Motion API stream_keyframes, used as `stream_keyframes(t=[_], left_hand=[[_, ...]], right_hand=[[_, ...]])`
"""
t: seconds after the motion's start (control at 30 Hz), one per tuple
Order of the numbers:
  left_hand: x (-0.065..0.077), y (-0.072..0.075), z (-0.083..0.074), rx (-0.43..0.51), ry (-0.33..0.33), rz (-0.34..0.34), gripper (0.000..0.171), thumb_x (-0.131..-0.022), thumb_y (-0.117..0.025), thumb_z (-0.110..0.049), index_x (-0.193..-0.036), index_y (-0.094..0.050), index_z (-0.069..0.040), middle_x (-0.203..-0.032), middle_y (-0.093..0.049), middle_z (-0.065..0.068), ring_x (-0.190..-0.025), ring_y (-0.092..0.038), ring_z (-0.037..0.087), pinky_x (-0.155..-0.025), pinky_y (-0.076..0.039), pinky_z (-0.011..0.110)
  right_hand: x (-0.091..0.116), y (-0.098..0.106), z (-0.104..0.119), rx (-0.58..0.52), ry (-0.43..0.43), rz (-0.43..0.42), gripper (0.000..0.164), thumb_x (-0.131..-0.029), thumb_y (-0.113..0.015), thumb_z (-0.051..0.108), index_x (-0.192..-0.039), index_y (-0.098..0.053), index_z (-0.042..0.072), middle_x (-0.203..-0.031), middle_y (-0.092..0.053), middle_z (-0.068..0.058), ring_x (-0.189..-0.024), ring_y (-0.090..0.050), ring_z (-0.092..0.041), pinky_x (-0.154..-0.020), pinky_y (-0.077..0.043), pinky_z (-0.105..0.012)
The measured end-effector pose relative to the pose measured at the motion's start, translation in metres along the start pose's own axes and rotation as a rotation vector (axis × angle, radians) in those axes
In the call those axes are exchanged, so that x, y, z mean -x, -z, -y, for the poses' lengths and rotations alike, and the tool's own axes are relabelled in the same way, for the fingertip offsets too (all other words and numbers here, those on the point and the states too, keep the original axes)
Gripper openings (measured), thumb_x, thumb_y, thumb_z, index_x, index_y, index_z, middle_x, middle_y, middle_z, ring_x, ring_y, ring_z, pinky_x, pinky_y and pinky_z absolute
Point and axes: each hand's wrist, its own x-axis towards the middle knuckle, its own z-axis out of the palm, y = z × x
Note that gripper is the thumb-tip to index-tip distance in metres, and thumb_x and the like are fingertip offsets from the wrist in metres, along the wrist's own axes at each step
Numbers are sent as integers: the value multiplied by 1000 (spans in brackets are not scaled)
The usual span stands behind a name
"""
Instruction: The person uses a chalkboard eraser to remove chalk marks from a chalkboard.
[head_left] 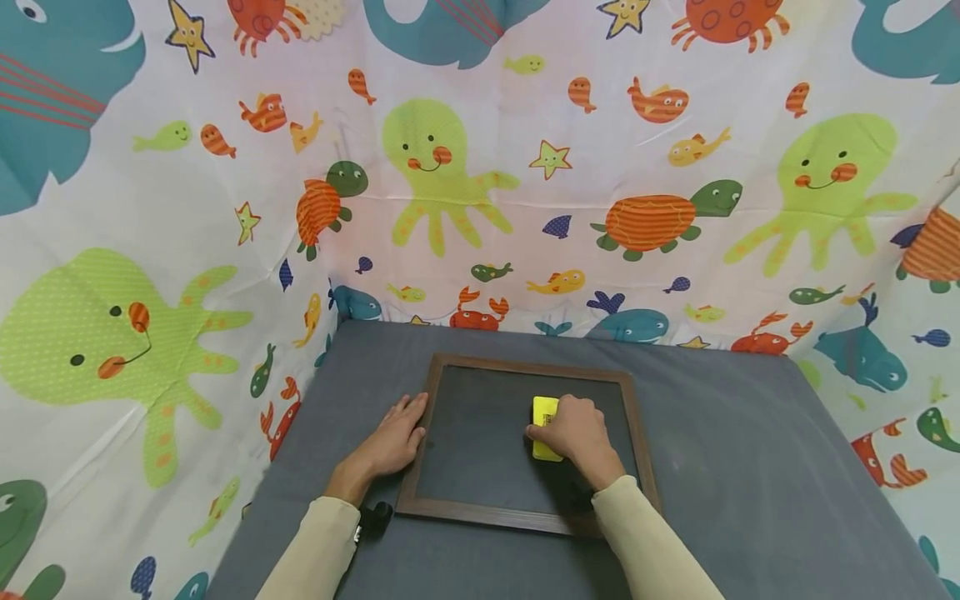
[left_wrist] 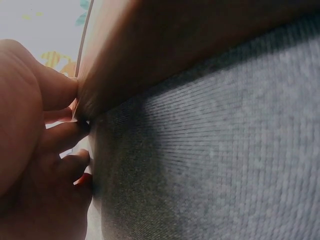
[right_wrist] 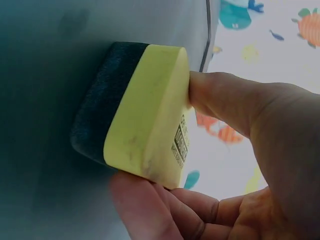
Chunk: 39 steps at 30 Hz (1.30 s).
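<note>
Sea-creature cloth walls a grey table (head_left: 750,467) in the head view, where the left hand (head_left: 393,437), fingers straight, braces the wooden-framed chalkboard (head_left: 480,433) lying flat at the near middle. From the left wrist, its fingers (left_wrist: 60,92) press the frame's edge, seemingly to stop sliding. From the right wrist, the right hand (right_wrist: 260,150) pinches a yellow eraser (right_wrist: 147,112) felt-down on the board; its small label is unreadable.
</note>
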Motion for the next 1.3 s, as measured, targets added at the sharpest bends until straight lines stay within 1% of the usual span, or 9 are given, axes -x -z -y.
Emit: stream_keyframes(t=[0.17,0.47,0.63,0.77,0.87,0.93,1.0,1.17,1.3], left_hand=[[0,1,-1,8,6,3,65,-115,-51,-12,-173,-23,3,-181,-25,20,-169,-15,46,-137,-15,63],[1,0,-1,26,20,11,65,-116,-50,-12,-173,-22,2,-182,-24,19,-170,-14,45,-137,-14,63],[1,-1,1,30,-2,-6,65,-115,-50,-10,-173,-23,3,-181,-25,21,-169,-15,47,-136,-14,65],[-1,-5,9,87,-41,-39,65,-114,-52,-10,-172,-26,4,-179,-28,23,-168,-16,51,-135,-14,69],[-5,-14,22,119,-78,-70,66,-113,-53,-11,-172,-27,2,-179,-28,21,-168,-16,50,-134,-13,70],[-8,-21,31,113,-87,-78,66,-114,-52,-12,-173,-27,0,-180,-27,18,-169,-15,47,-135,-14,69],[-6,-17,25,96,-73,-65,65,-115,-51,-12,-173,-25,0,-181,-26,18,-169,-14,46,-135,-14,68],[5,-1,0,66,-40,-24,63,-115,-49,-7,-171,-23,6,-180,-25,24,-169,-13,49,-136,-13,68],[3,-2,1,48,-50,-37,63,-114,-50,-5,-170,-25,8,-179,-27,25,-168,-16,50,-135,-14,67]], right_hand=[[0,11,-26,-1,-43,8,69,-84,-90,52,-116,-68,-6,-90,-65,-16,-79,-63,-30,-67,-57,-42],[5,32,-68,-3,-64,32,70,-86,-88,50,-115,-67,-11,-92,-66,-19,-82,-62,-33,-71,-56,-46],[8,40,-84,-14,-92,37,71,-87,-87,49,-116,-64,-12,-93,-66,-20,-83,-62,-35,-71,-55,-46],[9,43,-89,-19,-105,39,73,-87,-87,49,-118,-64,-13,-94,-66,-21,-83,-63,-35,-70,-57,-46],[10,44,-88,-20,-117,45,74,-87,-88,49,-119,-63,-13,-94,-66,-21,-82,-63,-35,-69,-58,-44],[11,44,-87,-20,-117,46,73,-87,-88,48,-119,-63,-13,-94,-65,-21,-81,-63,-35,-68,-59,-44],[11,44,-87,-9,-107,46,72,-87,-88,47,-118,-63,-13,-94,-65,-21,-80,-63,-34,-67,-59,-43],[10,41,-84,23,-64,25,66,-88,-88,45,-113,-64,-11,-87,-65,-18,-74,-64,-31,-64,-58,-42],[10,37,-75,38,-38,7,64,-88,-88,45,-110,-66,-11,-84,-66,-16,-72,-63,-29,-64,-58,-42]])
